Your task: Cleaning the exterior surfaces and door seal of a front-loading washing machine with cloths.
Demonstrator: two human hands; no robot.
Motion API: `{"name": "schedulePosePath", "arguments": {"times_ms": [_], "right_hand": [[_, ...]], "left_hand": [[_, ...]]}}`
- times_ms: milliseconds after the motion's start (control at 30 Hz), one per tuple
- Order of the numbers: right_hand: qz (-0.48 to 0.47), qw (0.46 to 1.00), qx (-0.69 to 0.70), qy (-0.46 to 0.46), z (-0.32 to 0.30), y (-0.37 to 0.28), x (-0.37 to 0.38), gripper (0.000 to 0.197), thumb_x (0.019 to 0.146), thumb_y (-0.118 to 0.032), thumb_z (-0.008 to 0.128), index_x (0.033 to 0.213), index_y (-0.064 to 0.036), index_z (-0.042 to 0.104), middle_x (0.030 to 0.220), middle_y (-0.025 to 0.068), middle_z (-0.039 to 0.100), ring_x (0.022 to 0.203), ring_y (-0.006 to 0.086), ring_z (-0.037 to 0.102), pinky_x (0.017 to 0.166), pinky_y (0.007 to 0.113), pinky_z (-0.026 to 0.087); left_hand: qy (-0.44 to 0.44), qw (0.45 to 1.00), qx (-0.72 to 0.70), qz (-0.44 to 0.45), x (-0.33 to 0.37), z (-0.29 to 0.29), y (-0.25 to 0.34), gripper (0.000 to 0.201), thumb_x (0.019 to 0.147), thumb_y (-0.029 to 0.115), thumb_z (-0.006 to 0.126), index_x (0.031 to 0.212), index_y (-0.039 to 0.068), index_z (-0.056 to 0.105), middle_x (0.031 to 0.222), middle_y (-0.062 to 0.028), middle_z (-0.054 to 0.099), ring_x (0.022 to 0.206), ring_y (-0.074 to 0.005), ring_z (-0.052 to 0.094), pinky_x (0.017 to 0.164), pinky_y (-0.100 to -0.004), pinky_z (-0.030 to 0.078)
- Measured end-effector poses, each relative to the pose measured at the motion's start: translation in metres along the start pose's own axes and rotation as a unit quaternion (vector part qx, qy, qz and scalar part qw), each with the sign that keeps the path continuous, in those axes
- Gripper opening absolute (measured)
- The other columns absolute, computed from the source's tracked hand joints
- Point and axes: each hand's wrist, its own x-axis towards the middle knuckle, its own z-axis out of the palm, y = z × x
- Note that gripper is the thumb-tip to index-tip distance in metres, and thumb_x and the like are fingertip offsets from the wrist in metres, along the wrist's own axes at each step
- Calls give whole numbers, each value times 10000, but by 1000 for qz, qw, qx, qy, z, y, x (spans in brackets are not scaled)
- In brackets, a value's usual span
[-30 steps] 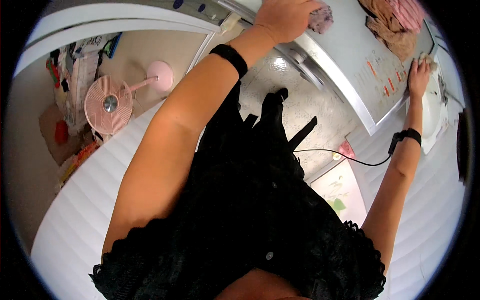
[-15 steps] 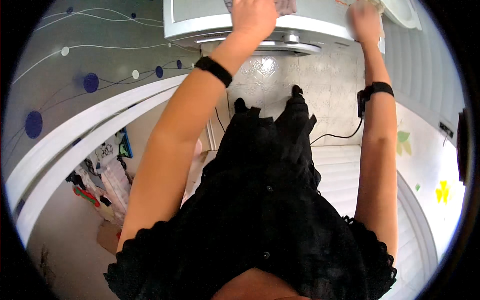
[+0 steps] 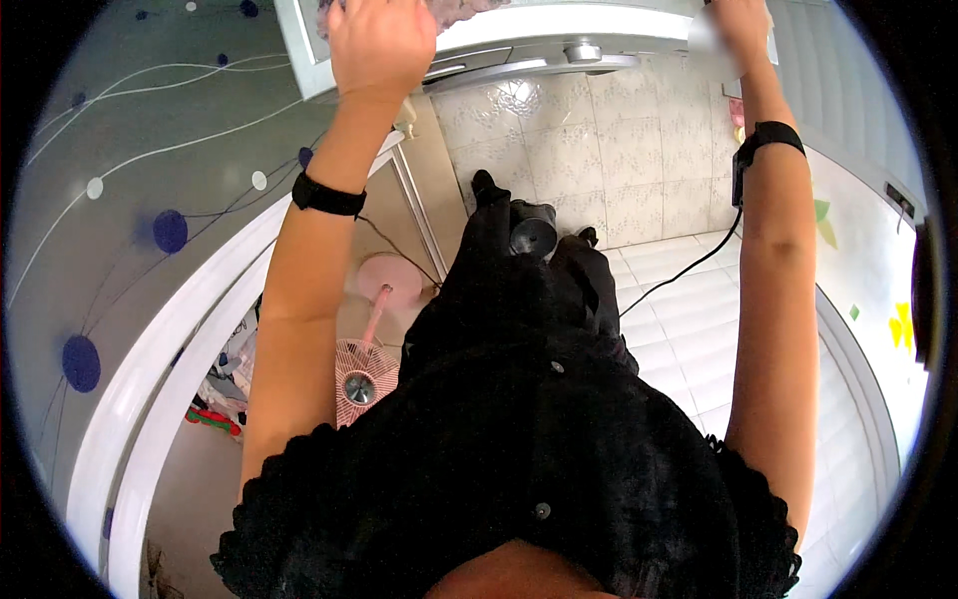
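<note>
One crumpled pinkish-grey cloth (image 3: 464, 9) lies under the left hand (image 3: 383, 45), near the front-left corner of the white-edged grey counter (image 3: 599, 21); it looks soft, light, easy to grab by a fold. I can't tell how closed either hand is, or what the right hand (image 3: 741, 25) holds; sliding room seems to run between them.

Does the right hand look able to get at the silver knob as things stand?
Probably yes: the right hand is at the picture's top, to the right of the knob, and nothing visible stands between them. The left hand is at the cloth, on the knob's other side.
</note>
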Motion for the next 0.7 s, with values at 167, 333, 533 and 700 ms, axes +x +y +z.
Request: {"name": "schedulePosePath", "arguments": {"times_ms": [167, 333, 533, 700], "right_hand": [[45, 997, 38, -39, 2, 0, 1, 495, 944, -285, 499, 1335, 17, 465, 1375, 222, 464, 1360, 398, 328, 1053, 427, 370], [108, 987, 115, -37, 3, 2, 1, 512, 952, -305, 476, 1358, 7, 450, 1398, 209, 450, 1377, 352, 314, 1083, 404, 329], [118, 981, 126, -90, 1, 3, 3, 536, 948, -324, 470, 1366, 11, 443, 1402, 200, 450, 1384, 357, 299, 1103, 399, 301], [133, 978, 140, -77, -6, -1, 4, 551, 949, -335, 449, 1374, 15, 434, 1416, 204, 436, 1406, 358, 256, 1113, 400, 285]], "left_hand": [[3, 1000, 5, 14, 1, 1, 2, 384, 831, 128, 528, 1199, 43, 597, 1224, -188, 570, 1187, -354, 500, 1009, -471, 347], [-8, 1000, -1, 1, 2, 0, 4, 392, 824, 127, 523, 1199, 41, 597, 1218, -184, 571, 1177, -354, 502, 1009, -466, 350], [-2, 1000, -1, 15, 3, 1, 3, 380, 831, 126, 522, 1194, 46, 601, 1215, -176, 572, 1175, -350, 503, 1007, -462, 355], [6, 1000, 16, 16, 0, 2, 7, 370, 836, 128, 520, 1187, 48, 606, 1214, -169, 575, 1177, -345, 505, 1010, -460, 356]]}}
